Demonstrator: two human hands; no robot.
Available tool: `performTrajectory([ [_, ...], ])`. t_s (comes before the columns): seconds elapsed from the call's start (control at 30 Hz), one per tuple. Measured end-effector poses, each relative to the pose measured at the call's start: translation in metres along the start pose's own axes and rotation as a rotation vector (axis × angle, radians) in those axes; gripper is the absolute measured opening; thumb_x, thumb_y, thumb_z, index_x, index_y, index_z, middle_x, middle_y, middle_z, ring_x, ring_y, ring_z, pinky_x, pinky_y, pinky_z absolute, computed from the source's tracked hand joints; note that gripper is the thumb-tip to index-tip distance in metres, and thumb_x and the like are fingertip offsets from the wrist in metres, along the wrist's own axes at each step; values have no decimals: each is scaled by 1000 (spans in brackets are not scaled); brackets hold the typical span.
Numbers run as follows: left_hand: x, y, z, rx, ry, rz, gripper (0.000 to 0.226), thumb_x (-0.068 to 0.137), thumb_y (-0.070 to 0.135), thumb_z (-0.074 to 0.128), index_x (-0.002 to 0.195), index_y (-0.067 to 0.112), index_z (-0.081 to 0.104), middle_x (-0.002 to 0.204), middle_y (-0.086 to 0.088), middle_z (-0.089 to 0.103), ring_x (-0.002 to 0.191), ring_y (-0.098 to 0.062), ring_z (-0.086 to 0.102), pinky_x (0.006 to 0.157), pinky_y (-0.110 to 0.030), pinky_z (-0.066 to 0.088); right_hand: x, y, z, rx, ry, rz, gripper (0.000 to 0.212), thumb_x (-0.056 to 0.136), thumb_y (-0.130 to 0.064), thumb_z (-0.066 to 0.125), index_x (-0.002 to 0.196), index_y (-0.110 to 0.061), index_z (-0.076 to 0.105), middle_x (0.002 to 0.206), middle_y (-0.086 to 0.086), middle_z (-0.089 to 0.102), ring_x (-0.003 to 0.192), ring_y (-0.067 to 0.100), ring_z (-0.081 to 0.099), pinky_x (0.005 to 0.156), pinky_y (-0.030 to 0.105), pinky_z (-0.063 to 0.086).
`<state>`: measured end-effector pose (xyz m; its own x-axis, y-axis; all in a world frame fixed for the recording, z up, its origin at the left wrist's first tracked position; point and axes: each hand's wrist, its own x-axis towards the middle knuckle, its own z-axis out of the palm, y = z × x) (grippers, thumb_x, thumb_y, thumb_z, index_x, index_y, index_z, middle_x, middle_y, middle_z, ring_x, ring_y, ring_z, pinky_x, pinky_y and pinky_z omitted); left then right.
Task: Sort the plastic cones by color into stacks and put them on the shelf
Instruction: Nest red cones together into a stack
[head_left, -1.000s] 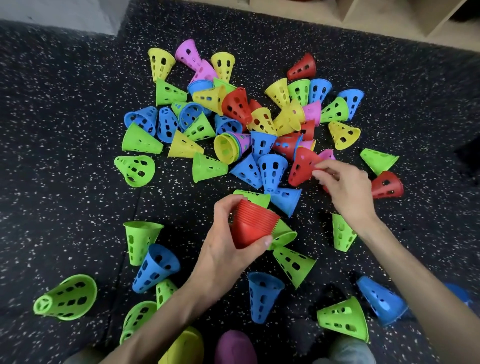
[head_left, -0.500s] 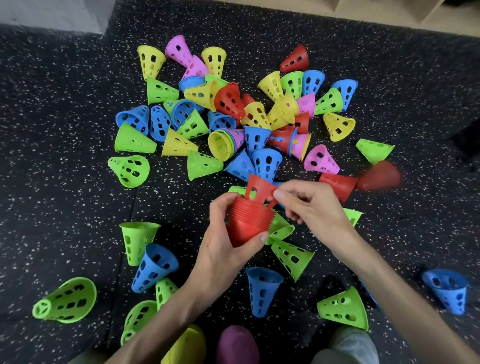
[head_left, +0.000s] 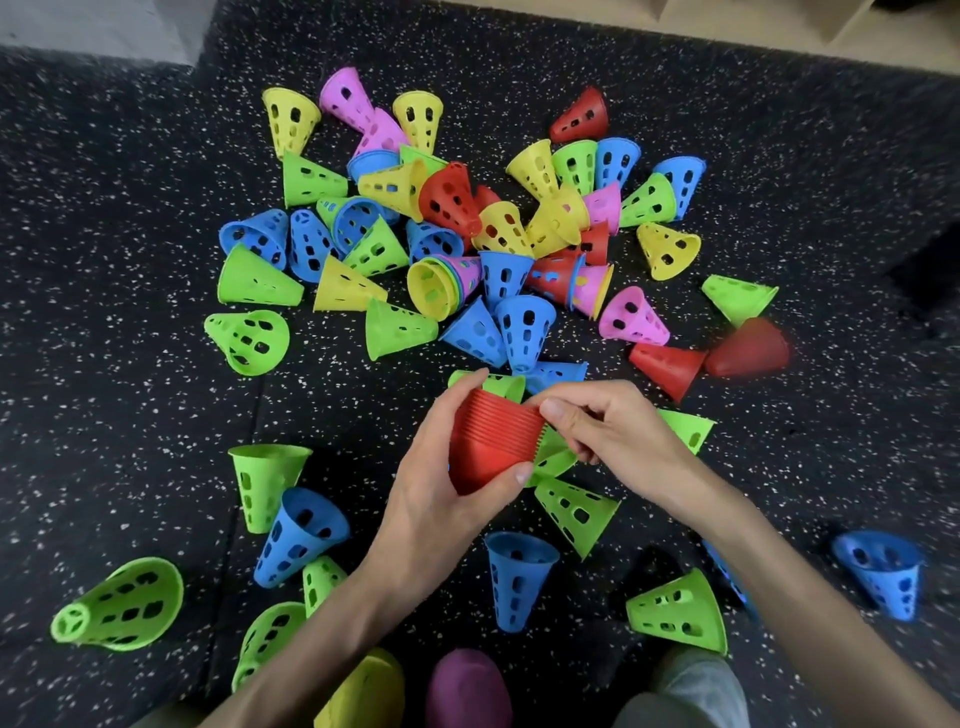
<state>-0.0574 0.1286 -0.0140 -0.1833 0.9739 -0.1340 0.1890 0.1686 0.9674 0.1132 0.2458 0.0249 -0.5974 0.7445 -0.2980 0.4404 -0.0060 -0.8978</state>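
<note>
My left hand (head_left: 441, 499) grips a stack of red cones (head_left: 493, 441) held above the floor at the centre of the head view. My right hand (head_left: 608, 431) has its curled fingers on the stack's rim edge, thumb pressed on top. Two loose red cones (head_left: 670, 366) (head_left: 748, 348) lie to the right. More red cones (head_left: 449, 200) (head_left: 582, 117) sit in the mixed pile of yellow, green, blue and pink cones (head_left: 467, 234) farther away. A wooden shelf edge (head_left: 727, 21) shows at the top right.
Green cones (head_left: 119, 605) (head_left: 680, 613) (head_left: 265, 483) and blue cones (head_left: 519, 577) (head_left: 883, 571) (head_left: 301, 535) lie scattered on the black speckled floor mat (head_left: 104, 364) around my arms. Yellow-green and purple rounded shapes (head_left: 467, 691) show at the bottom edge.
My right hand picked a red cone from the pile, brought it to the stack and pushed it down onto it. One red cone at the right rolled.
</note>
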Motion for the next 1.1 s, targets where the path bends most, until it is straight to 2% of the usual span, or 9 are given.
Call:
performTrajectory([
  [0.2, -4, -2, 2, -60, 8, -28, 79, 80, 41, 81, 146, 50, 37, 136, 15, 56, 113, -9, 64, 91, -30, 59, -1, 24, -37, -51, 374, 33, 21, 100, -24, 61, 100, -39, 77, 76, 0, 65, 72, 9, 56, 68, 26, 46],
  [0.33, -6, -2, 3, -83, 6, -51, 80, 79, 42, 80, 146, 48, 38, 130, 23, 56, 110, -5, 65, 89, -28, 59, -6, 48, -62, -329, 600, 87, 23, 96, -18, 68, 99, -40, 75, 90, -11, 61, 82, -1, 58, 85, 25, 49],
  [0.4, -5, -2, 3, -83, 9, -56, 79, 79, 41, 79, 146, 49, 38, 128, 27, 55, 110, -3, 64, 88, -27, 59, -8, 61, -70, -446, 668, 109, 23, 95, -15, 69, 103, -36, 75, 89, -18, 53, 88, 6, 58, 94, 37, 50],
  [0.47, -5, -1, 4, -81, 9, -63, 78, 79, 40, 80, 144, 50, 39, 128, 27, 56, 110, -3, 64, 88, -27, 59, -10, 75, -77, -488, 692, 155, 23, 95, -13, 69, 107, -31, 76, 91, -20, 52, 98, 22, 58, 98, 52, 48],
  [0.57, -6, -2, 6, -83, 7, -70, 77, 80, 36, 81, 144, 50, 39, 125, 27, 57, 109, -4, 65, 86, -25, 58, -9, 85, -85, -355, 660, 272, 29, 98, -14, 64, 118, -31, 73, 112, 0, 60, 86, 14, 57, 75, 15, 53],
  [0.63, -7, -3, 8, -78, 2, -79, 77, 81, 36, 80, 144, 50, 39, 122, 28, 57, 108, -3, 64, 85, -23, 58, -7, 90, -87, -229, 624, 334, 32, 100, -13, 62, 126, -30, 70, 122, 1, 60, 82, 10, 57, 61, 8, 47],
  [0.77, -8, -4, 10, -89, -12, -84, 78, 83, 31, 81, 146, 46, 38, 120, 24, 58, 105, -4, 65, 82, -19, 56, -2, 93, -85, -88, 606, 369, 34, 100, -12, 61, 131, -24, 68, 125, -4, 64, 101, 5, 60, 77, 6, 42],
  [0.93, -8, -4, 10, -100, -4, -87, 78, 83, 29, 81, 146, 45, 39, 126, 13, 59, 107, -7, 65, 84, -18, 55, -1, 81, -78, -56, 708, 281, 25, 99, -11, 63, 117, -23, 75, 120, -6, 72, 112, 6, 64, 108, 25, 45],
  [1.1, -8, -6, 8, -99, 3, -88, 77, 82, 33, 81, 145, 48, 39, 127, 13, 59, 107, -6, 64, 82, -18, 54, -5, 45, -59, -3, 618, 84, 32, 97, -6, 64, 107, -35, 75, 96, -13, 77, 96, 6, 70, 92, 38, 58],
])
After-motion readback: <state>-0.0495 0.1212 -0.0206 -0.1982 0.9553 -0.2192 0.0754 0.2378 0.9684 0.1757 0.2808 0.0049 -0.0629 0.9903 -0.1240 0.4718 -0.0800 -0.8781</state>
